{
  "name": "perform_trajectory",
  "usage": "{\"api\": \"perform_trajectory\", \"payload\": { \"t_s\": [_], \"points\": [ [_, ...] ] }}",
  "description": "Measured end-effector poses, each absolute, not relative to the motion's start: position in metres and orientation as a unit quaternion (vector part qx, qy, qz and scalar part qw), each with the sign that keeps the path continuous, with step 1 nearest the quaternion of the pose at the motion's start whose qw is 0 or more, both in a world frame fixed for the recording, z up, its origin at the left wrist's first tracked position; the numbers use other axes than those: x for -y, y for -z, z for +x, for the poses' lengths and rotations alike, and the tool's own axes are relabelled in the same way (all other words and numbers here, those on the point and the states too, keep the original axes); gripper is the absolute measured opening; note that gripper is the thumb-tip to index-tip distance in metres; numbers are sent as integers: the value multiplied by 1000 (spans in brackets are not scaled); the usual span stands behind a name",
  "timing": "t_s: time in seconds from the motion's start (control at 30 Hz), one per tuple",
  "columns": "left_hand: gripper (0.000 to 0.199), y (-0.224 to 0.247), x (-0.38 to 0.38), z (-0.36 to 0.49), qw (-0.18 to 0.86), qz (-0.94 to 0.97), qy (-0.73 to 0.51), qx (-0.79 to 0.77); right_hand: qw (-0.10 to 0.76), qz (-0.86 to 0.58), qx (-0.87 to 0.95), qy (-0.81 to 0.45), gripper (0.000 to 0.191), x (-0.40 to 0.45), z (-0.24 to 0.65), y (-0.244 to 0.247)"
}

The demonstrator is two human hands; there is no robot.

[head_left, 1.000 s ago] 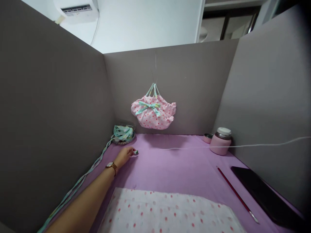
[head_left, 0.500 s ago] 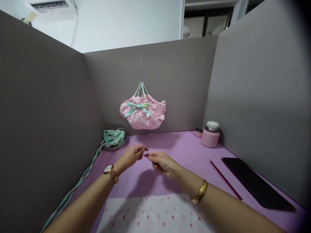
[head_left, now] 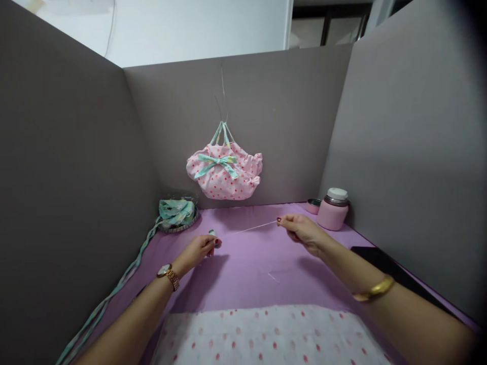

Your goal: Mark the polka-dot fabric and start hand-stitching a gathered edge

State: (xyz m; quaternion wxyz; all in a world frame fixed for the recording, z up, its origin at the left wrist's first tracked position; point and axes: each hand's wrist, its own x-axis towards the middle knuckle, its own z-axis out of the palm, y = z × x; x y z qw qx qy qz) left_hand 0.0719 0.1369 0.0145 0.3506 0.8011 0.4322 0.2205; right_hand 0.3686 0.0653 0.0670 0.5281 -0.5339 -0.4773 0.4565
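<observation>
We are holding a thread (head_left: 259, 226) between two hands, above the middle of the counter (head_left: 236, 284), beyond the near dotted cloth (head_left: 266, 334). The left hand (head_left: 202, 247) is gripping what we are reading as a small spool (head_left: 212, 232); its fingers are curled in close, with the green end showing on the far side. Most of the spool is being covered, so its own axis is staying unclear to us. The right hand (head_left: 301, 231) is pinching the thread between thumb and fingertip, leaving no gap that we are able to see.

Thread axis: we are noting a nearly straight line, running left to right and climbing slightly in view toward the right hand. We are not able to tell whether that end is higher or merely farther. Near the left hand the line is fading from sight. A thin white curl (head_left: 274, 277) is showing nearer us; we are not telling whether it is lying or hanging.

Reasons, as we are judging them: the hands are standing apart to hold the thread straight, and the left one is anchoring the spool. The dotted bag (head_left: 228, 180) is hanging at the far wall (head_left: 291, 147), seemingly for display. The jar (head_left: 333, 214) is standing far right beside a small cup (head_left: 314, 205), and the ribbon bundle (head_left: 176, 212) is sitting far left, probably leaving working room between.
</observation>
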Motion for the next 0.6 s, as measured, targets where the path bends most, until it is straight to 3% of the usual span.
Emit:
{"api": "perform_trajectory", "payload": {
  "t_s": [0.17,0.43,0.6],
  "points": [
    [27,-7,-137,65,363,770,-217,-477,511,-613,513,-315,21,-81,406,-54],
    [31,-17,-132,58,371,742,-235,-507,316,-710,605,-176,7,-76,408,-5],
    [27,-9,-146,73,318,740,-256,-534,237,-733,627,-121,18,-68,406,5]
  ]
}}
